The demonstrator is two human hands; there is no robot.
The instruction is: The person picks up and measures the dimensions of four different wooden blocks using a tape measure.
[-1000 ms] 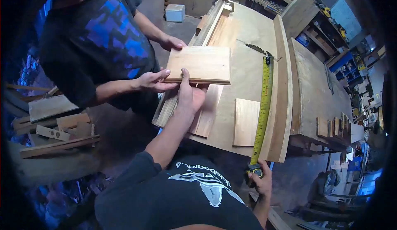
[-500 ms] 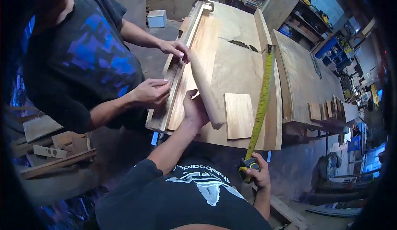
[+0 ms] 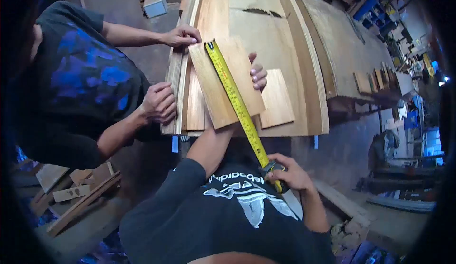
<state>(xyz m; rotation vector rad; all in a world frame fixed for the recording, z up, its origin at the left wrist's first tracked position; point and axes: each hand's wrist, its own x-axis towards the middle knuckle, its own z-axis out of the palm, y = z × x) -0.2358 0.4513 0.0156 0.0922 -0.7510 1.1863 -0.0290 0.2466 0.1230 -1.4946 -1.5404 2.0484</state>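
My left hand (image 3: pixel 258 74) holds a wooden board (image 3: pixel 202 81) from beneath, its fingers wrapped over the board's right edge. A yellow tape measure blade (image 3: pixel 232 93) lies slantwise across the board, its hooked end near the far edge. The tape's case (image 3: pixel 274 173) is in my right hand (image 3: pixel 289 171), close to my shirt. Behind the held board, a smaller wooden piece (image 3: pixel 278 97) lies on the saw table (image 3: pixel 266 31). A co-worker's hand (image 3: pixel 182 36) is at the board's far left corner; their other hand (image 3: pixel 159 103) rests at the long wooden rail (image 3: pixel 180 78).
A dark saw blade (image 3: pixel 262 12) rises through a slot in the table. Another wooden table (image 3: pixel 332 40) stands at the right, with small wood blocks (image 3: pixel 375 81) along its edge. Offcuts (image 3: pixel 73 192) lie at the lower left, and a white box (image 3: pixel 155 6) stands beyond.
The held board has turned from nearly edge-on to face up. The tape has moved left from beside the right rail onto it. The co-worker's near hand has moved back and closed; the view has shifted.
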